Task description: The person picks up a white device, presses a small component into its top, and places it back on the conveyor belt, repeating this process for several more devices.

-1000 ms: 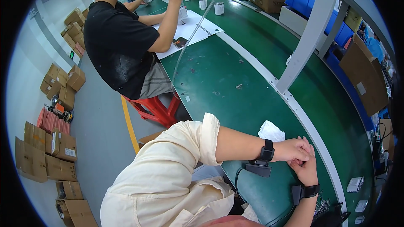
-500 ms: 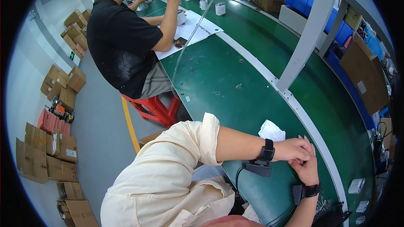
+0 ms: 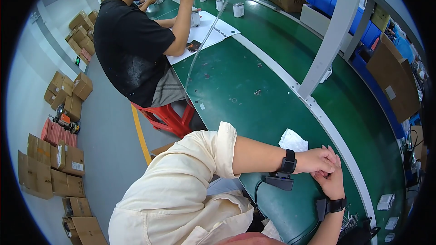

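My left hand (image 3: 315,161) and my right hand (image 3: 331,183) are clasped together over the green table (image 3: 227,77), near its pale rail. Their fingers are folded against each other, and no object shows between them. Each wrist carries a black strap with a small black device, the left strap (image 3: 288,162) and the right strap (image 3: 336,205). Beside my left wrist lies a crumpled white sheet (image 3: 294,141), apart from the hand. Thin metal pieces (image 3: 349,221) lie in a heap next to my right forearm.
A grey post (image 3: 334,36) rises from the rail (image 3: 272,66). Beyond it a green belt carries white packs (image 3: 386,202). At the far left of the table, a co-worker in black (image 3: 131,45) sits on a red stool (image 3: 170,120). Cardboard boxes (image 3: 68,159) line the wall.
A white item has come into view from behind the grey post on the belt. The white packs at lower right have shifted slightly. My hands have stayed where they were.
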